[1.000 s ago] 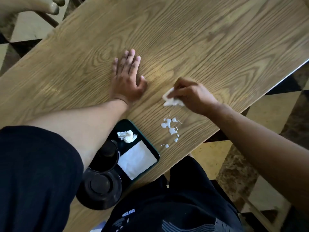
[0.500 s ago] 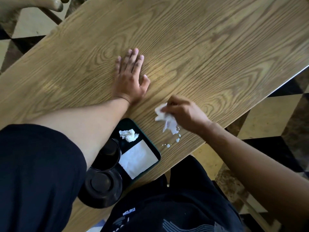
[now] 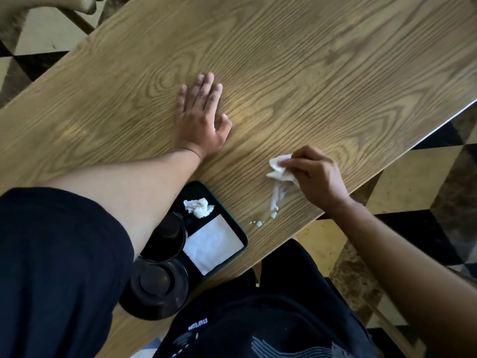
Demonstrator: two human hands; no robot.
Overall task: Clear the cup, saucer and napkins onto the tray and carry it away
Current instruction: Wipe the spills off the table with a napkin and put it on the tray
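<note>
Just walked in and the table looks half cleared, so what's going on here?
A person is tidying a wooden table. The right hand pinches a crumpled napkin against the tabletop beside a few white scraps. The left hand lies flat on the wood, holding nothing. At the near edge, a dark tray already carries a cup, a flat napkin and a balled napkin; a saucer sits at its near end.

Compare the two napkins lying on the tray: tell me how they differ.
The crumpled napkin is balled up and lumpy; the flat napkin lies spread out as a smooth sheet. The crumpled napkin covers far less of the tray than the flat napkin. The crumpled napkin sits toward the tray's far corner, the flat napkin nearer the person. Both are white and rest on the tray.
</note>
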